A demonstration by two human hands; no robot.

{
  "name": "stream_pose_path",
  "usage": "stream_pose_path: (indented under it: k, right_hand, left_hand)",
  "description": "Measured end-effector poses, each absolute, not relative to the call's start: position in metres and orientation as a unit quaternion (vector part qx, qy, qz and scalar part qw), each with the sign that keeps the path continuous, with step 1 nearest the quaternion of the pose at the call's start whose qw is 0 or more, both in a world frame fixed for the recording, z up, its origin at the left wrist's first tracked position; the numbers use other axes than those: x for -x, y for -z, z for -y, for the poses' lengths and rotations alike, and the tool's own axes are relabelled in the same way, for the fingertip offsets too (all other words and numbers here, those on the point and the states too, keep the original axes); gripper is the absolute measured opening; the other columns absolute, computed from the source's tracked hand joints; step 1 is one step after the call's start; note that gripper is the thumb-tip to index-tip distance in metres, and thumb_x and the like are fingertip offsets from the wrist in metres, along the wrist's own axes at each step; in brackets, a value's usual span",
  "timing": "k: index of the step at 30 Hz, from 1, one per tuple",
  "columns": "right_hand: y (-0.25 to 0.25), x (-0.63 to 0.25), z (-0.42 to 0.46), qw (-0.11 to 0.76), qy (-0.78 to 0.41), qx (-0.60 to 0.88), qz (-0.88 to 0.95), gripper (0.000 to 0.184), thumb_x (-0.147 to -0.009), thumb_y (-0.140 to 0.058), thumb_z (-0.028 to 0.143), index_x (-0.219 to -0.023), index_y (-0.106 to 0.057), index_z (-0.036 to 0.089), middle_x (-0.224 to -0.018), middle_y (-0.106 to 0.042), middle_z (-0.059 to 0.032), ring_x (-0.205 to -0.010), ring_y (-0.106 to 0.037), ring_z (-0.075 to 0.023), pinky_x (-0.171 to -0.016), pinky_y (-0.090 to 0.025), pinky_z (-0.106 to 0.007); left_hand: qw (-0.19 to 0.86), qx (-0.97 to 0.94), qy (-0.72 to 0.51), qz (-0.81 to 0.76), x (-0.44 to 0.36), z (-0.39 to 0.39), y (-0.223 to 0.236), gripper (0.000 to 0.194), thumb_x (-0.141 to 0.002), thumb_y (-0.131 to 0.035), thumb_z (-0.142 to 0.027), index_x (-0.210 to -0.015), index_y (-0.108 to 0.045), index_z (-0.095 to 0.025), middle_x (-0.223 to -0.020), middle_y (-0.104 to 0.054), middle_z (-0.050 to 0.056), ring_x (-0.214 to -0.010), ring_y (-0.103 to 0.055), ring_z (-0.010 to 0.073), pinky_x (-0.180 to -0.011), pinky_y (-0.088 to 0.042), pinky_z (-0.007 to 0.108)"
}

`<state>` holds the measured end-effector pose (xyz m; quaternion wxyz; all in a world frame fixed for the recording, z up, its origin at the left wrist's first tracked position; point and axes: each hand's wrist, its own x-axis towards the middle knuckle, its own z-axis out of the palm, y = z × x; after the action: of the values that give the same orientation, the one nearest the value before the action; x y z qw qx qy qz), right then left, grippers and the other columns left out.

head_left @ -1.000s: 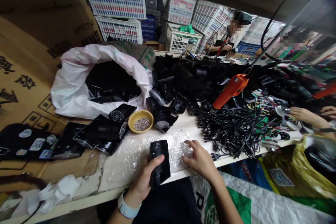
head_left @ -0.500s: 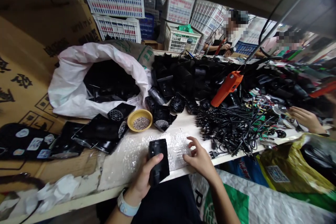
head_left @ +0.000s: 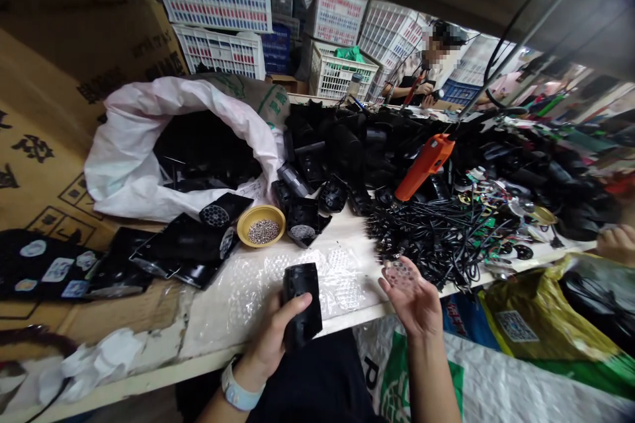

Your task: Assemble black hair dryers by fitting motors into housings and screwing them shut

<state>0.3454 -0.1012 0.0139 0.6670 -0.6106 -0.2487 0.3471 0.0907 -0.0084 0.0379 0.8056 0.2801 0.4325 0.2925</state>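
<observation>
My left hand (head_left: 268, 337) grips a black plastic housing (head_left: 302, 281), its thumb lying across the front. The housing stands roughly upright over the bench's front edge. To the right, my right hand (head_left: 421, 309) is turned palm up and holds a thin clear disc with a honeycomb of holes (head_left: 401, 275) at its fingers. Between the hands, a clear plastic bag (head_left: 275, 284) and more clear discs (head_left: 342, 264) lie on the bench. A yellow bowl of small screws (head_left: 241, 235) sits behind my left hand.
Black cables with plugs (head_left: 426, 231) are heaped at right, beneath a hanging orange electric screwdriver (head_left: 425, 166). A white sack of black parts (head_left: 119, 178) stands at left beside several black housings (head_left: 178, 248). A co-worker's hand (head_left: 618, 240) shows at the far right.
My right hand has moved right from the clear discs, turned palm up, and now holds one disc. My left hand keeps the housing almost in place.
</observation>
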Motion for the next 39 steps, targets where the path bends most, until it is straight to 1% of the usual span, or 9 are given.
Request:
stream_pose_path:
  k: [4, 7, 9, 12, 16, 20, 26, 31, 39]
  right_hand:
    - [-0.039, -0.326, 0.104, 0.762, -0.305, 0.511, 0.256, 0.039, -0.082, -0.061, 0.053, -0.111, -0.061, 0.028, -0.113, -0.067, -0.0109, -0.103, -0.066, -0.0270, -0.091, -0.052, -0.050]
    - [-0.069, -0.284, 0.094, 0.758, -0.240, 0.484, 0.364, 0.035, -0.081, -0.071, 0.043, -0.111, -0.064, 0.026, -0.111, -0.067, -0.0104, -0.106, -0.065, -0.0262, -0.089, -0.054, -0.043]
    - [-0.088, -0.255, 0.087, 0.734, -0.190, 0.482, 0.439, 0.033, -0.083, -0.072, 0.038, -0.113, -0.064, 0.024, -0.111, -0.065, -0.0105, -0.109, -0.062, -0.0262, -0.092, -0.052, -0.043]
    - [-0.107, -0.225, 0.079, 0.689, -0.111, 0.475, 0.537, 0.040, -0.083, -0.073, 0.029, -0.121, -0.062, 0.022, -0.115, -0.063, -0.0126, -0.114, -0.058, -0.0288, -0.098, -0.048, -0.049]
    - [-0.118, -0.210, 0.074, 0.656, -0.036, 0.465, 0.594, 0.047, -0.081, -0.073, 0.025, -0.126, -0.060, 0.019, -0.118, -0.063, -0.0138, -0.111, -0.059, -0.0312, -0.097, -0.047, -0.054]
    - [-0.126, -0.204, 0.068, 0.670, 0.025, 0.435, 0.600, 0.045, -0.082, -0.071, 0.019, -0.125, -0.061, 0.011, -0.115, -0.066, -0.0150, -0.107, -0.062, -0.0305, -0.091, -0.051, -0.051]
    - [-0.130, -0.197, 0.066, 0.683, 0.020, 0.433, 0.588, 0.042, -0.084, -0.069, 0.021, -0.124, -0.062, 0.010, -0.114, -0.067, -0.0147, -0.105, -0.063, -0.0301, -0.091, -0.052, -0.051]
    - [-0.125, -0.195, 0.071, 0.678, -0.009, 0.451, 0.580, 0.043, -0.087, -0.067, 0.022, -0.128, -0.061, 0.012, -0.117, -0.066, -0.0159, -0.111, -0.062, -0.0336, -0.092, -0.052, -0.055]
    - [-0.119, -0.189, 0.078, 0.648, -0.058, 0.498, 0.573, 0.051, -0.090, -0.062, 0.015, -0.140, -0.052, 0.012, -0.142, -0.054, -0.0127, -0.132, -0.049, -0.0316, -0.112, -0.043, -0.046]
  left_hand:
    - [0.797, -0.293, -0.320, -0.421, -0.087, 0.011, -0.038, 0.056, -0.065, -0.083, -0.038, -0.115, -0.064, -0.020, -0.103, -0.072, 0.005, -0.106, -0.064, 0.0281, -0.090, -0.051, 0.035]
    - [0.748, -0.367, -0.384, -0.398, -0.086, 0.015, -0.048, 0.073, -0.074, -0.077, -0.047, -0.137, -0.049, -0.025, -0.136, -0.059, 0.007, -0.129, -0.051, 0.0307, -0.108, -0.039, 0.040]
    - [0.706, -0.441, -0.421, -0.359, -0.086, 0.017, -0.059, 0.076, -0.077, -0.069, -0.059, -0.142, -0.045, -0.027, -0.148, -0.048, 0.007, -0.136, -0.043, 0.0320, -0.114, -0.033, 0.041]
    - [0.684, -0.511, -0.439, -0.280, -0.084, 0.019, -0.078, 0.077, -0.078, -0.063, -0.068, -0.142, -0.045, -0.028, -0.145, -0.051, 0.007, -0.131, -0.048, 0.0325, -0.111, -0.038, 0.041]
    - [0.651, -0.552, -0.468, -0.230, -0.080, 0.020, -0.098, 0.068, -0.084, -0.059, -0.062, -0.142, -0.045, -0.030, -0.138, -0.056, 0.007, -0.123, -0.055, 0.0300, -0.105, -0.046, 0.039]
    - [0.645, -0.560, -0.496, -0.158, -0.080, 0.021, -0.108, 0.064, -0.087, -0.060, -0.055, -0.144, -0.039, -0.037, -0.135, -0.058, 0.003, -0.119, -0.059, 0.0244, -0.101, -0.049, 0.035]
    - [0.654, -0.557, -0.496, -0.127, -0.080, 0.019, -0.109, 0.060, -0.088, -0.061, -0.051, -0.143, -0.040, -0.040, -0.134, -0.059, -0.001, -0.117, -0.060, 0.0173, -0.101, -0.049, 0.025]
    - [0.635, -0.573, -0.498, -0.144, -0.079, 0.016, -0.106, 0.061, -0.087, -0.062, -0.054, -0.143, -0.040, -0.040, -0.137, -0.056, -0.002, -0.121, -0.057, 0.0173, -0.104, -0.046, 0.023]
    - [0.616, -0.583, -0.506, -0.156, -0.080, 0.016, -0.106, 0.056, -0.090, -0.059, -0.050, -0.142, -0.040, -0.041, -0.137, -0.056, -0.004, -0.121, -0.058, 0.0162, -0.104, -0.046, 0.023]
